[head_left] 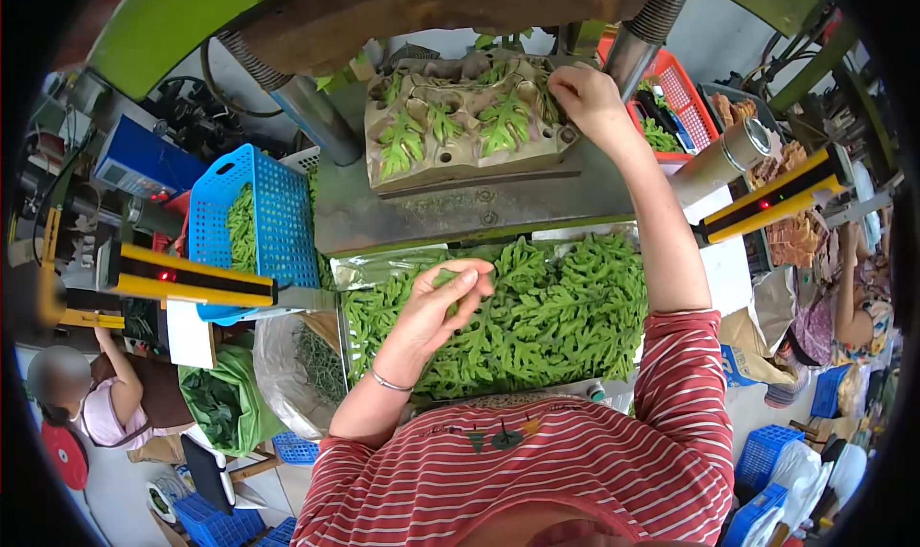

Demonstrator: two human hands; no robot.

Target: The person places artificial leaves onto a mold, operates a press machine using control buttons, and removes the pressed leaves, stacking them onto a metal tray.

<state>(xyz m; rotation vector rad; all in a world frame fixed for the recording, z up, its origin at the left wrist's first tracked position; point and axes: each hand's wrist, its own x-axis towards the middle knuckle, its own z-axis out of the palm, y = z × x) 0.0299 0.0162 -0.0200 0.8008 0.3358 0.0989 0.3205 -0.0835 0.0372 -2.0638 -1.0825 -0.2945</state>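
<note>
A metal mould block (460, 172) sits on the press bed, with green leaf pieces (503, 124) lying in its hollows. My right hand (586, 97) is at the block's upper right corner, fingers pinched beside a narrow leaf; its fingertips are partly hidden. Below the block, a tray (347, 341) holds a heap of green leaf pieces (556, 307). Over the left part of this heap is my left hand (443, 303), its fingers curled together. A little green shows between thumb and fingers, but what they hold is unclear.
Metal columns (321, 121) flank the mould. Yellow-black sensor bars (192, 275) stand left and right. A blue basket (287, 221) with leaves is at the left, a red basket (682, 92) at the upper right. One person (120, 394) is at far left, another (848, 307) at far right.
</note>
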